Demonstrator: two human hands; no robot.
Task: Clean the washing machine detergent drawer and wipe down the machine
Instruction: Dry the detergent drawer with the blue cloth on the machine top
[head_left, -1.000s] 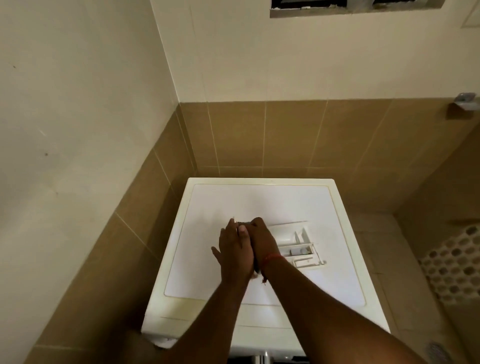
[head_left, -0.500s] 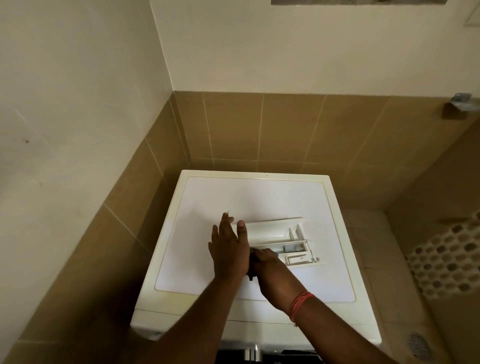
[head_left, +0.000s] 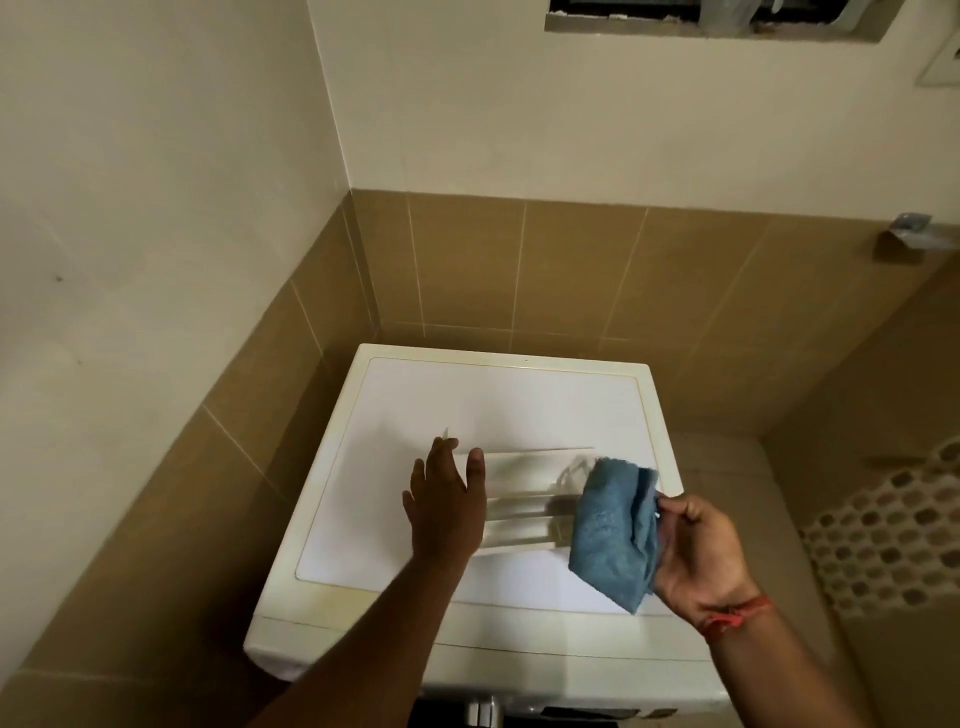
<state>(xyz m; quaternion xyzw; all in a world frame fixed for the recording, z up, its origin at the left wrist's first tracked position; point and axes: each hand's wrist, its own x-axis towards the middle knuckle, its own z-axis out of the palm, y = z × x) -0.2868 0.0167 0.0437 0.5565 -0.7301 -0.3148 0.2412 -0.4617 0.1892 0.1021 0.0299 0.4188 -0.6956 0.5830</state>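
Your white plastic detergent drawer (head_left: 524, 499) lies flat on the top of the white washing machine (head_left: 498, 410), toward its right half; it is blurred, so you cannot make out its compartments clearly. Your left hand (head_left: 447, 501) lies on the drawer's left end with straight, spread fingers, palm down, gripping nothing. Your right hand (head_left: 698, 553) is raised just off the drawer's right end, palm turned toward you, and it pinches a folded blue microfibre cloth (head_left: 615, 535) between thumb and fingertips. The cloth hangs in front of the drawer's right end and hides that part; whether it touches the drawer cannot be told. A red thread bracelet (head_left: 732, 616) circles your right wrist.

The machine stands in a corner, its left side and back close to walls tiled in brown below and painted cream above. To its right, the floor shows pale tiles, and further right there is a patch of hexagonal mosaic tile (head_left: 893, 535). A small metal bracket (head_left: 909, 234) sits on the right wall, and a dark vent opening (head_left: 779, 15) runs along the top edge.
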